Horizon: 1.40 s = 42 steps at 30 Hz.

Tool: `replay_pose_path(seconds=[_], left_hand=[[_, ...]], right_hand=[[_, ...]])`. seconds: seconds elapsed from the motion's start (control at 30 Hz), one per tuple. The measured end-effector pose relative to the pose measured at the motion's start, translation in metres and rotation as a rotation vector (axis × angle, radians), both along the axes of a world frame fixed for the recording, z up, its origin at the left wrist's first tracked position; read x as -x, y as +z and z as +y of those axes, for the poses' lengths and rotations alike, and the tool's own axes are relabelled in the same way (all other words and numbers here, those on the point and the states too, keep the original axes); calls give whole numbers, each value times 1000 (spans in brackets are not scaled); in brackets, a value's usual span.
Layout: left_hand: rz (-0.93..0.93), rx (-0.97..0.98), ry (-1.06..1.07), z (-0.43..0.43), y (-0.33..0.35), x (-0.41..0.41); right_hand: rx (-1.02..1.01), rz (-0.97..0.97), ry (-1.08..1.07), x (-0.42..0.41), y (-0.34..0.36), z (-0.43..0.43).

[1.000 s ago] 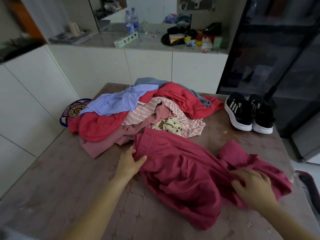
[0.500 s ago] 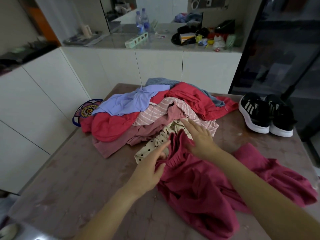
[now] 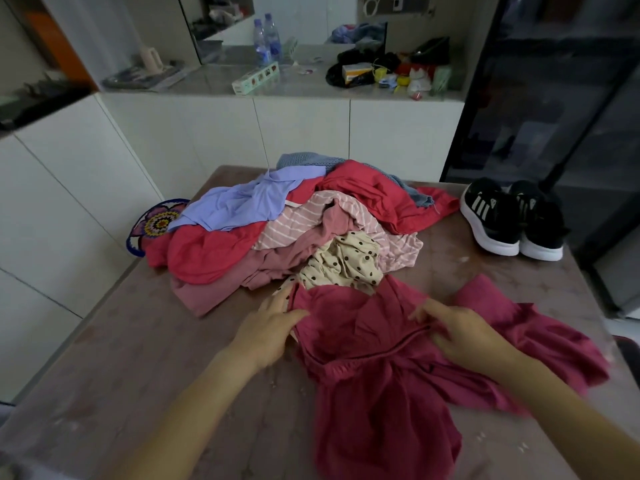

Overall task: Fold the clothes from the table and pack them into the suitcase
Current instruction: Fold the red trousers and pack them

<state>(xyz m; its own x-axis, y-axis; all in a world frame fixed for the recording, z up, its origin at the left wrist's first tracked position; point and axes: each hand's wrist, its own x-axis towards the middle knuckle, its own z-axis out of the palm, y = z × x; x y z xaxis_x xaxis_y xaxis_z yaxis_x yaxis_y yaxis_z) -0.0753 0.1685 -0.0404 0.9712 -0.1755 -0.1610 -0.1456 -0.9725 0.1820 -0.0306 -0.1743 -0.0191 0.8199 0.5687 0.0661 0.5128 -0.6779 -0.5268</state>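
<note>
A dark pink garment (image 3: 381,382) lies crumpled on the brown table (image 3: 138,375) in front of me. My left hand (image 3: 268,329) is at its left edge, thumb over the cloth and fingers stretched along the hem, pinching it. My right hand (image 3: 460,332) rests on the middle of the garment with fingers curled round a fold. Behind lies the pile of clothes (image 3: 301,223): a lilac top (image 3: 249,202), red pieces (image 3: 374,195), pink striped cloth and a cream polka-dot item (image 3: 346,261). The suitcase cannot be made out for sure.
A pair of black sneakers (image 3: 509,220) stands at the table's far right. A round patterned mat (image 3: 156,221) hangs off the far left edge. White cabinets with a cluttered counter (image 3: 381,74) stand behind. A dark reddish edge (image 3: 627,346) shows beyond the table's right side.
My right hand has drawn back from the pile to the garment's middle and taken a fold. My left hand stays at the garment's left edge. The polka-dot item is more uncovered.
</note>
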Motion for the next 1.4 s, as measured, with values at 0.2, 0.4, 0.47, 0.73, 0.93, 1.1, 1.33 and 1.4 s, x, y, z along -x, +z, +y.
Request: replay_pose_path(seconds=[0.2,0.4,0.47,0.73,0.93,1.1,1.33,1.4], left_hand=[[-234,123,18,-7,5,-24],[-145,756,-12,-65,29,-23],[-99,723,-110,-84,28,-17],[159,276,20,-92,-17,-5],[171,428,7,-116,-13,45],[340,546,32,-141,-14,105],[497,498,-9,-181,-18,173],[440,452,14,-188,-15,183]], right_hand=[[-97,38,-251,26,12,-55],[-167,2,-427,22,-7,-57],[-150,104,-463,18,-22,-44],[161,421,-277,29,-70,-7],[-48,314,-248,70,-66,-24],[-39,451,-123,126,-61,-60],[106,439,49,214,-54,-114],[233,214,74,218,-48,-126]])
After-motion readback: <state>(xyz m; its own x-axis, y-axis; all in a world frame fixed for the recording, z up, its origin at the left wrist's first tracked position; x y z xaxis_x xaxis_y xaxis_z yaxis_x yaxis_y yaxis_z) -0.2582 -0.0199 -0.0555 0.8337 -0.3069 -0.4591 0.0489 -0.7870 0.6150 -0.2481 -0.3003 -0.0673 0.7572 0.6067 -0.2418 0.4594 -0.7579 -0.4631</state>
